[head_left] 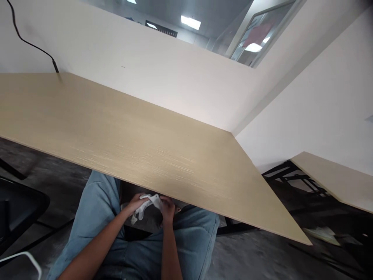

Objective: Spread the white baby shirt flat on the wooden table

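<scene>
Below the front edge of the wooden-topped table [140,128], between my knees, I hold a soft, crumpled white item [152,200], thin like cloth or plastic; I cannot make out its exact kind. My left hand [136,203] is closed on its left side, and part of it hangs down under those fingers. On the other side my right hand [168,210] grips its right end, the fingertips partly hidden. A small pale piece [134,219] shows lower down, below my left hand.
A white wall [163,74] with a window [204,27] rises behind the table. A black cable [35,46] reaches the tabletop at the back left. A black chair [23,210] stands at the left, and another table [335,177] at the right.
</scene>
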`<state>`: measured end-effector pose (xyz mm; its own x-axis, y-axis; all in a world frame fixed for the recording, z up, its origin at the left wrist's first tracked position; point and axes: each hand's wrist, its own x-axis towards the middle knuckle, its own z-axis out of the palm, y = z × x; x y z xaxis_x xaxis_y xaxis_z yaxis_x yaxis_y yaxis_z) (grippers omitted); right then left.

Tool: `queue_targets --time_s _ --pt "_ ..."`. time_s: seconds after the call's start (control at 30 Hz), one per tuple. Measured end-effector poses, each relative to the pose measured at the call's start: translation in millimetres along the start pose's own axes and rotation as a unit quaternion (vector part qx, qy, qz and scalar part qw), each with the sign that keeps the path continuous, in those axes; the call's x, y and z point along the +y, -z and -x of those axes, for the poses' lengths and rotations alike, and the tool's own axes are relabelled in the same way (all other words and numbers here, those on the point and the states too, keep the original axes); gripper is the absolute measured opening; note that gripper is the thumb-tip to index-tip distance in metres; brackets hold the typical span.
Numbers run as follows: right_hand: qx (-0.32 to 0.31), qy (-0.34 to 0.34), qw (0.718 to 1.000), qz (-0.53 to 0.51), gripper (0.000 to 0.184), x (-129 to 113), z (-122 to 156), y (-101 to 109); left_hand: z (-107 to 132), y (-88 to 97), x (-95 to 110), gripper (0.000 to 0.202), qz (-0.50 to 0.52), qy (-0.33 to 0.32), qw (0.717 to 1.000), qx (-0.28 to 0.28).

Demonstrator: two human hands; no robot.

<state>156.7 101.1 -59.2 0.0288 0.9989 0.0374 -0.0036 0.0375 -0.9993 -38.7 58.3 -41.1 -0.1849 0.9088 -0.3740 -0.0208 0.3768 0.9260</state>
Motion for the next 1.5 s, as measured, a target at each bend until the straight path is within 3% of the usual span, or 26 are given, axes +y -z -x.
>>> queue_targets --time_s 0.13,0.23,0.33,0.47,0.57,0.63,0.77,0.9,1.03,1.3,1.4,1.5 --pt "-0.169 0.013 0.985 0.033 0.046 -12 26 -31 7 -2.1 -4 0.044 0.033 0.015 0.998 -0.059" --pt "-0.255 0.016 0.962 0.099 0.043 -23 41 -45 13 -1.9 -3 0.052 0.051 0.036 0.995 -0.083" --pt "-0.224 0.024 0.966 0.129 0.028 -38 47 -40 26 0.5 6 0.051 0.046 0.004 0.995 -0.093" --pt "-0.179 0.032 0.978 0.105 0.029 -57 57 -17 50 8.3 14 0.048 0.002 -0.092 0.989 -0.117" --pt "-0.113 -0.024 0.993 -0.02 0.029 -55 71 -10 59 16.9 8 0.046 -0.123 -0.16 0.972 -0.124" --pt "-0.067 -0.073 0.989 -0.112 0.032 -49 77 -12 57 20.6 3 0.048 -0.173 -0.203 0.957 -0.115" --pt "-0.032 -0.122 0.959 -0.255 0.037 -45 74 -21 49 18.9 5 0.049 -0.235 -0.274 0.932 -0.021" --pt "-0.084 -0.18 0.934 -0.297 0.042 -53 70 -24 44 12.7 -1 0.034 -0.257 -0.245 0.933 -0.058" --pt "-0.174 -0.234 0.909 -0.298 0.041 -61 76 -27 40 9.2 -18 0.048 -0.239 -0.239 0.937 -0.091" --pt "-0.179 -0.218 0.895 -0.346 0.026 -73 77 -23 37 11.9 -14 0.043 -0.275 -0.247 0.928 -0.047" --pt "-0.178 -0.202 0.904 -0.333 0.038 -73 80 -24 42 11.1 -13 0.042 -0.284 -0.203 0.935 -0.066" --pt "-0.121 -0.179 0.943 -0.253 0.038 -66 78 -26 48 9.9 -14 0.038 -0.305 -0.172 0.933 -0.08"
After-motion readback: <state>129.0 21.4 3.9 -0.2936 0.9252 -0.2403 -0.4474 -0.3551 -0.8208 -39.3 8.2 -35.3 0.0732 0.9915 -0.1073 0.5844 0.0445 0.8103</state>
